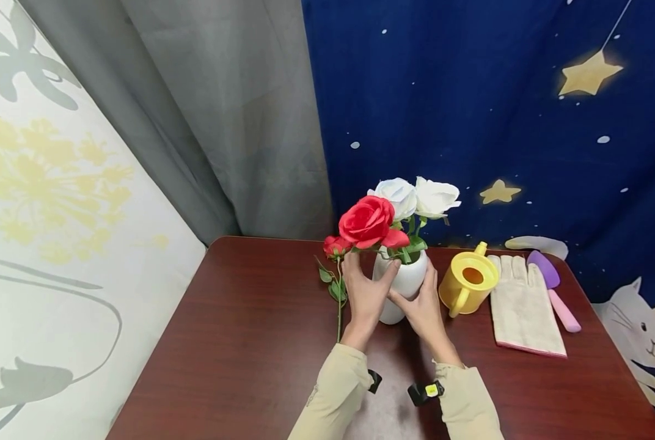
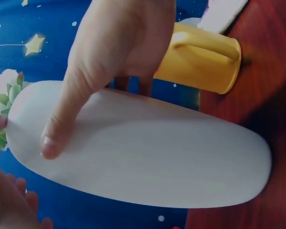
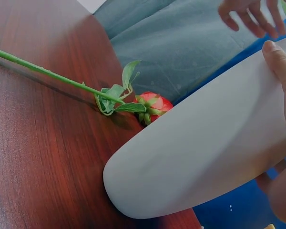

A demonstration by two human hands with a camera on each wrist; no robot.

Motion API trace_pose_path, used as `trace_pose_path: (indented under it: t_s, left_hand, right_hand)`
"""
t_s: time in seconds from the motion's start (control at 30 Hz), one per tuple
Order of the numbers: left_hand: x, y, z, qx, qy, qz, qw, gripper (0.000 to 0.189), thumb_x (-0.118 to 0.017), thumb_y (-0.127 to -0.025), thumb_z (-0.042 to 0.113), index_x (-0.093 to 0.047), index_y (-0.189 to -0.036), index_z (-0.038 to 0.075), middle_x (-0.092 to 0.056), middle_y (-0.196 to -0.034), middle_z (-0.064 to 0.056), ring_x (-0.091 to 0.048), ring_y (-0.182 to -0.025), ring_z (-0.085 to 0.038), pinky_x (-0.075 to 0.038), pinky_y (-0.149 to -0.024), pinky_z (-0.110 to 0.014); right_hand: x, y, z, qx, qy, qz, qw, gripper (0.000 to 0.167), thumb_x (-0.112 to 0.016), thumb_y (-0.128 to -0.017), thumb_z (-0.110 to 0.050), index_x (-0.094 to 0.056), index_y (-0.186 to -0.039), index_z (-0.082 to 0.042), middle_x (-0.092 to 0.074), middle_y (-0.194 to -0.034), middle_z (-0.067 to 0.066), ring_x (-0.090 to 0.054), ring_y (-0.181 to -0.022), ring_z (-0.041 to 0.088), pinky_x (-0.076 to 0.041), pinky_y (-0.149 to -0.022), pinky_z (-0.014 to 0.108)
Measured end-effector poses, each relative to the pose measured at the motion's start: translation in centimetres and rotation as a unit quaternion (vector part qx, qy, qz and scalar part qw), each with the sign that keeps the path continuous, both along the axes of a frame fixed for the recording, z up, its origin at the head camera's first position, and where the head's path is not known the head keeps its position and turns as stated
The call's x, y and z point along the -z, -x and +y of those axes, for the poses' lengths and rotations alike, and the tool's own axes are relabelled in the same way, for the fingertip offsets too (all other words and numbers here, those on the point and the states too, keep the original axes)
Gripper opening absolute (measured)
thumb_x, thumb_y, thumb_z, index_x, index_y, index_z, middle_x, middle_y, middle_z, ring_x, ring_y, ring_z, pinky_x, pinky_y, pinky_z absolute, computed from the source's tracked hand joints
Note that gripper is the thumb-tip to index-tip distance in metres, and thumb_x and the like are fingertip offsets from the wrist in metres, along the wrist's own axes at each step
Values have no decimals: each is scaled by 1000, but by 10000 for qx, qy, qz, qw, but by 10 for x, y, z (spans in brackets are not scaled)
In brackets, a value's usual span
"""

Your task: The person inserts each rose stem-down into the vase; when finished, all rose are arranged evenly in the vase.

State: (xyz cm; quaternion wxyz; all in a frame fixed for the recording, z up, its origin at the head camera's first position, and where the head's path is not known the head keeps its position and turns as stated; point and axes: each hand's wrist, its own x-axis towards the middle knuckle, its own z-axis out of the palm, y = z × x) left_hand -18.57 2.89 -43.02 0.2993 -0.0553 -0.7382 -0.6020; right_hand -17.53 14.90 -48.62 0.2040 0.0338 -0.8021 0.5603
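Observation:
A white vase [image 1: 407, 282] stands on the table, holding a large red rose [image 1: 367, 221] and two white roses [image 1: 436, 197], one bluish. My right hand [image 1: 425, 305] grips the vase from the right, its thumb [image 2: 57, 136] lying across the front and its fingers partly hidden behind. On the other side, my left hand [image 1: 367, 296] is beside the upper vase under the red rose. Its thumb is by the rim, while the other fingers [image 3: 257, 21] are loosely bent and apart from the vase. Left of the vase lies another red rose [image 3: 155, 106] with a thorny green stem.
Right of the vase stands a yellow watering can [image 1: 468, 281]. Beyond it lie cream gloves [image 1: 527, 308] and a small trowel [image 1: 564, 310] with a purple blade and pink handle. Grey and blue curtains [image 1: 415, 91] hang behind the brown table [image 1: 239, 342].

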Motion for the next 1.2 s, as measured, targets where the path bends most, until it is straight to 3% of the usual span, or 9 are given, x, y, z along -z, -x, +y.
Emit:
trace_pose_path:
  t_s: [0.17,0.33,0.4,0.53,0.7,0.83,1.07,1.2]
  left_hand:
    - [15,-5,-10,330,-76,-375,9987,54,-77,-75,40,-55,-120,19,-53,-114,5,-46,-109,-11,-38,-94,-37]
    - [44,-7,-35,79,9,-619,9981,45,-76,-77,32,-60,-115,12,-56,-109,-6,-50,-102,-22,-40,-88,-42]
    - [56,-6,-49,-105,70,-966,9952,37,-75,-79,26,-62,-110,11,-56,-106,-11,-51,-97,-26,-42,-83,-43]
    - [83,-3,-78,-282,244,-1974,9796,25,-70,-83,16,-63,-104,5,-59,-100,-13,-57,-90,-27,-45,-79,-42]
    - [108,-4,-103,-151,643,-2971,9526,19,-67,-84,16,-64,-98,2,-65,-91,-10,-62,-85,-26,-48,-76,-40]
    - [119,-3,-108,-32,1009,-3153,9436,17,-67,-84,18,-64,-92,4,-68,-84,-9,-64,-79,-25,-48,-71,-39]
    - [125,7,-100,-141,1685,-3261,9301,16,-66,-84,26,-66,-86,11,-68,-76,2,-61,-83,-25,-37,-78,-50]
    - [127,16,-95,-170,1904,-3248,9263,19,-67,-84,32,-66,-79,13,-64,-67,5,-59,-77,-24,-33,-76,-50]
  right_hand:
    - [0,-1,-1,4,21,-80,10000,101,-82,-71,-24,-16,-147,-20,-32,-134,13,-42,-111,27,-37,-91,45]
    - [-1,-1,-3,-56,118,-102,9999,104,-84,-69,-24,-16,-147,-22,-30,-137,11,-39,-117,25,-35,-95,45]
    - [-1,-1,-3,-46,141,-109,9998,105,-84,-69,-24,-15,-148,-23,-29,-137,10,-38,-118,25,-34,-96,46]
    - [0,0,-1,1,159,-134,9998,105,-84,-69,-26,-15,-148,-24,-30,-136,8,-38,-117,24,-35,-95,46]
    - [0,-1,0,-8,197,-185,9996,105,-84,-69,-26,-15,-147,-24,-30,-136,8,-38,-117,23,-35,-95,45]
    - [-4,-2,-1,-31,253,-239,9994,105,-84,-69,-21,-15,-148,-20,-29,-137,10,-38,-118,25,-34,-96,45]
    - [-36,-19,-13,-68,238,-273,9993,99,-81,-72,-11,-16,-146,-7,-30,-135,18,-39,-116,30,-34,-95,46]
    - [-39,-19,-14,-40,226,-219,9995,99,-81,-72,-11,-16,-146,-7,-30,-134,18,-39,-116,31,-34,-96,46]
